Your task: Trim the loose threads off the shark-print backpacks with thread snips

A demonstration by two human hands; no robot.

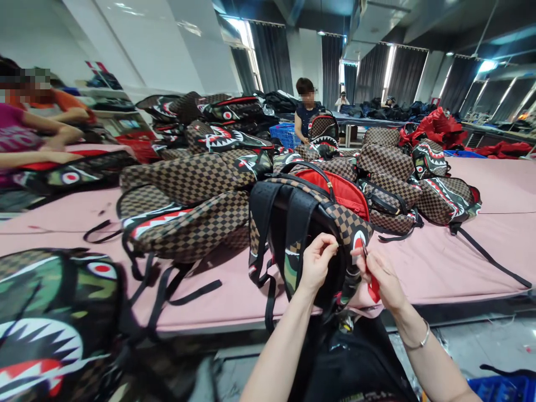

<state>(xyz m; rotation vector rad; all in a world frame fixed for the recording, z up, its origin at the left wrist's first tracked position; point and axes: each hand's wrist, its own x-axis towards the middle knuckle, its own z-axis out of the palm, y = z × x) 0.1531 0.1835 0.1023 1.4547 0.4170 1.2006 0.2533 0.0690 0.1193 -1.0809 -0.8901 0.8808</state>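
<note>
A brown checkered backpack [339, 215] with black straps stands at the table edge in front of me, its top unzipped on a red lining. My left hand [317, 261] is raised before its strap side. Thumb and forefinger are pinched together; whatever is between them is too small to name. Close to the backpack's printed eye, my right hand [382, 274] is closed around red-handled scissors [373, 289]. Their dark blades point up, and the fingers partly hide them.
More checkered backpacks [188, 226] lie piled on the pink table [494, 234], with loose straps trailing. A camouflage shark-print backpack [54, 312] is close at lower left. People work at the left and across the table. A blue crate [502, 388] is at lower right.
</note>
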